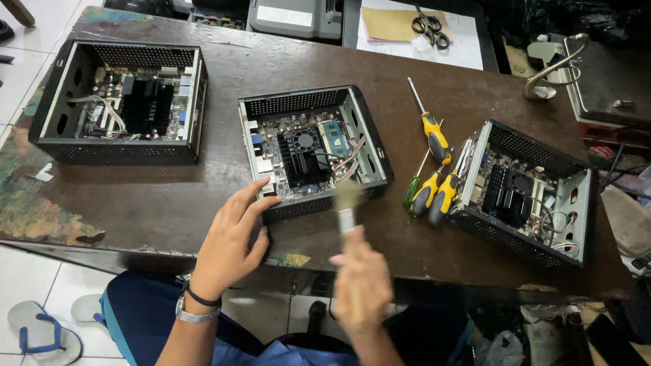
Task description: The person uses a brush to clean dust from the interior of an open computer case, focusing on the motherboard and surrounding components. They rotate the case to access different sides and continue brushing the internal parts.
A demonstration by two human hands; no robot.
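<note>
An open small computer case with a circuit board and fan sits in the middle of the dark wooden table. My left hand rests against its near left corner, fingers spread on the case edge. My right hand grips a paintbrush, blurred by motion, with its bristles over the near right edge of the case.
A second open case stands at the left, a third at the right. Three yellow-handled screwdrivers lie between the middle and right cases. Scissors on paper, a printer and a helmet lie beyond the table.
</note>
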